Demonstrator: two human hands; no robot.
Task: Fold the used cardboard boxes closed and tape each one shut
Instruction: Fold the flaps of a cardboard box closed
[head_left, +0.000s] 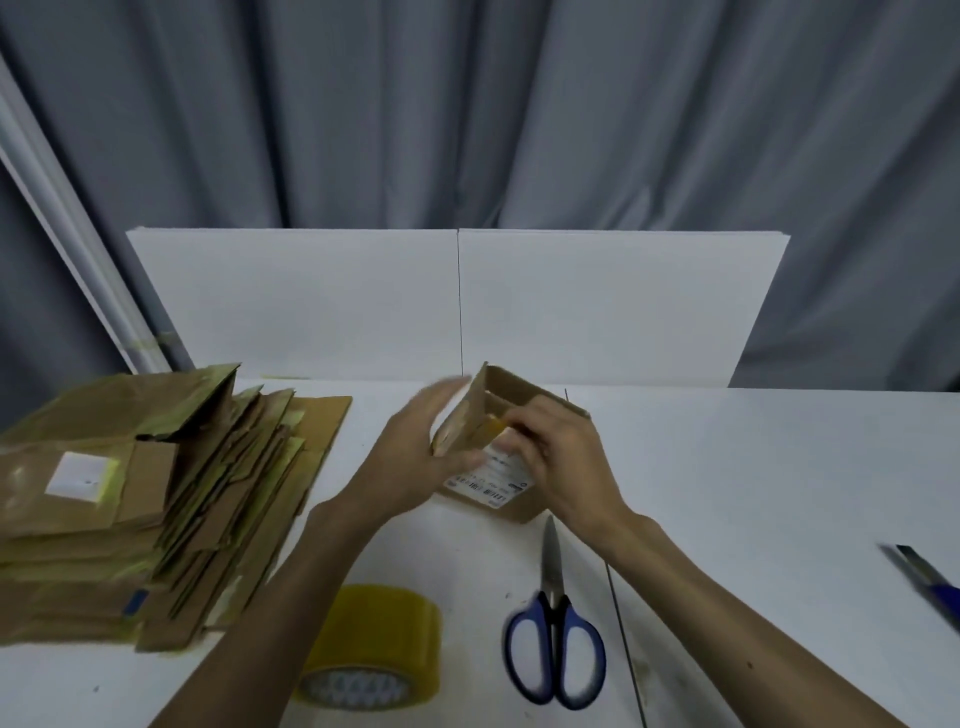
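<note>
Grey curtain (467, 104) and white boards (597, 312) back a white bench (753, 493). Small box (491, 480) sits mid-bench toward the far edge, top not yet closed, label facing me. Left hand (415, 441) lies nearly flat, fingers straight against the raised left flap, likely steadying or folding it in. Right hand (561, 452) is curled over the near flap, pinching it beside a yellowish strip; blur hides whether that is old tape. Box interior is mostly covered. Scissors (553, 623) and tape roll (374, 644) wait by the near edge, within reach for sealing. Flattened cardboard stack (140, 493) fills the left edge. Knife (924, 577) at the right edge is cut off and blurred.
</note>
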